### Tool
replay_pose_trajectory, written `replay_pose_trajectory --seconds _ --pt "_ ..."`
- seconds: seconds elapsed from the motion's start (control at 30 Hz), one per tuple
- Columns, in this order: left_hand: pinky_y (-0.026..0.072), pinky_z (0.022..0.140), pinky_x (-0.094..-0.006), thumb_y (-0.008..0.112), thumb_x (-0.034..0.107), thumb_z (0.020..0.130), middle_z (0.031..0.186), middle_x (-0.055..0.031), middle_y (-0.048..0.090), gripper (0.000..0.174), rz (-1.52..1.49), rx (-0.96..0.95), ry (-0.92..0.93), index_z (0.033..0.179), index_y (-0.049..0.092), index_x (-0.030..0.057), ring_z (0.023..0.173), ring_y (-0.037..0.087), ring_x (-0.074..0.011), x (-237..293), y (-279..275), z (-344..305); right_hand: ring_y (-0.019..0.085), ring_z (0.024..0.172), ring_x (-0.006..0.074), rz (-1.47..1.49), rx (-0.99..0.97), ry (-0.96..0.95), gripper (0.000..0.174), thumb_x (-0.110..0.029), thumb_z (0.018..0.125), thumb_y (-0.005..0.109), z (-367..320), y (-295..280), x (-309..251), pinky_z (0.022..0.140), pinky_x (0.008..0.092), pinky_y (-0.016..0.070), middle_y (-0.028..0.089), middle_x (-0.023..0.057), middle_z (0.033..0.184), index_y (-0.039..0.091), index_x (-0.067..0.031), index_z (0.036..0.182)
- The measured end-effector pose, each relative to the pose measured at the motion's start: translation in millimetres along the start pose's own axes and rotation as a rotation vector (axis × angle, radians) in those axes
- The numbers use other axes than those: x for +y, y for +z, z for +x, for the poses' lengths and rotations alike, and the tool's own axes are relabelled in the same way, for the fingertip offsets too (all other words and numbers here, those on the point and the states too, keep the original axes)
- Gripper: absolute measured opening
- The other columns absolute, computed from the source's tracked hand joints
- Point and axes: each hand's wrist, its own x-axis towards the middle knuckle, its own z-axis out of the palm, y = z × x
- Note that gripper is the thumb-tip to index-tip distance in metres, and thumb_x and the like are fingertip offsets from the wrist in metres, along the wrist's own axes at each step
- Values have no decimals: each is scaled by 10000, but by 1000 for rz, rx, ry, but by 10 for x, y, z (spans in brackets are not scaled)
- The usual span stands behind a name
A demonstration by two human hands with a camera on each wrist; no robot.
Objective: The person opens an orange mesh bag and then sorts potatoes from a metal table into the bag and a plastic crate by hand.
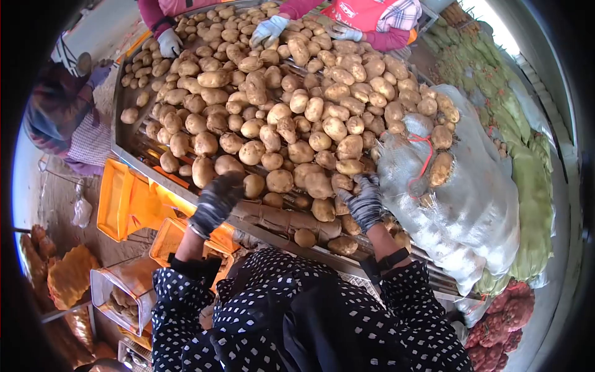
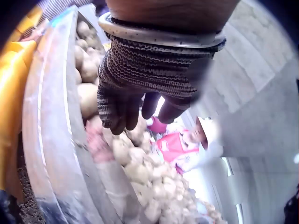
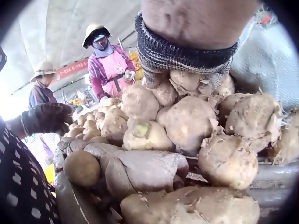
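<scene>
A large heap of potatoes (image 1: 297,152) covers the slatted sorting table in the head view. At its near rim my left hand (image 1: 217,199), in a dark striped knit glove, hovers beside the potatoes. In the left wrist view its fingers (image 2: 120,114) hang loosely bent with nothing between them. My right hand (image 1: 363,201), gloved alike, reaches into the near right part of the heap with its fingers spread against potatoes. The right wrist view has potatoes (image 3: 189,122) right under the glove, which hides part of them. A cloth-wrapped roll (image 1: 279,220) lies along the near edge between my hands.
Full whitish woven sacks (image 1: 462,204) lean at the right of the heap. The table's metal rim (image 1: 139,162) runs along the left. Orange crates (image 1: 121,201) stand below it. Across the heap, other people's gloved hands (image 1: 269,30) touch potatoes. Red net sacks (image 1: 502,322) lie lower right.
</scene>
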Motion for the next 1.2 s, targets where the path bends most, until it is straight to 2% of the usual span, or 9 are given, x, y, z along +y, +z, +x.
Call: replay_pose_trajectory --seconds 0.3,0.43,0.6,0.67,0.97,1.0,1.13,1.17,1.2 --pt "476 816 -274 707 82 788 1020 -40 591 485 115 -336 12 1222 500 21 916 579 -163 662 883 477 543 991 155 947 -357 218 586 -182 721 791 213 -360 22 866 265 460 596 104 1080 514 67 1174" --pt "466 847 -291 754 86 743 1071 -57 559 608 334 -160 534 1267 454 18 991 540 -178 914 1256 661 536 1004 133 862 -499 130 528 -176 760 753 450 -388 -347 897 266 453 594 84 1079 520 53 1175" --pt "497 746 -243 702 151 773 988 -51 618 488 -653 -181 -323 1205 495 55 918 601 -180 770 982 758 568 975 137 1438 -538 69 397 -249 861 636 618 -158 -286 847 300 487 589 55 1055 554 9 1151" --pt "535 597 -292 655 242 789 954 -71 637 461 -1179 -15 -305 1173 506 35 826 625 -199 118 1006 780 567 1032 172 1649 -687 292 438 -303 892 585 614 -223 -471 912 337 482 576 73 1121 521 11 1190" --pt "399 926 -555 511 546 833 1254 -200 500 585 -1643 -118 -311 1197 511 88 1123 500 -363 417 568 373 410 1249 277 1185 -602 -260 545 -324 946 476 638 -66 -1074 1009 422 391 429 156 1343 321 1 1356" --pt "391 939 -559 514 546 832 1297 -201 464 599 -1652 -147 -238 1221 497 91 1159 474 -360 442 559 367 381 1273 296 1452 -680 12 603 -336 915 534 594 -41 -1143 987 449 409 402 156 1369 311 -3 1365" --pt "414 908 -606 516 620 816 1332 -92 454 662 -1614 132 -277 1292 448 165 1184 471 -333 365 357 205 378 1284 275 1186 -623 -332 675 -281 845 643 531 -192 -1119 947 430 450 367 143 1400 321 -4 1369" --pt "414 908 -606 516 620 816 1332 -92 454 662 -1618 145 -262 1292 448 165 1184 471 -333 356 285 176 379 1285 227 1583 -791 280 695 -208 806 687 571 -266 -962 989 388 418 380 129 1396 331 5 1364" --pt "428 892 -602 503 634 817 1327 -92 461 669 -1653 94 -233 1300 443 175 1187 473 -332 406 214 127 386 1275 213 1159 -630 -31 686 -199 803 689 454 -265 -788 1016 342 382 383 127 1395 343 11 1357"
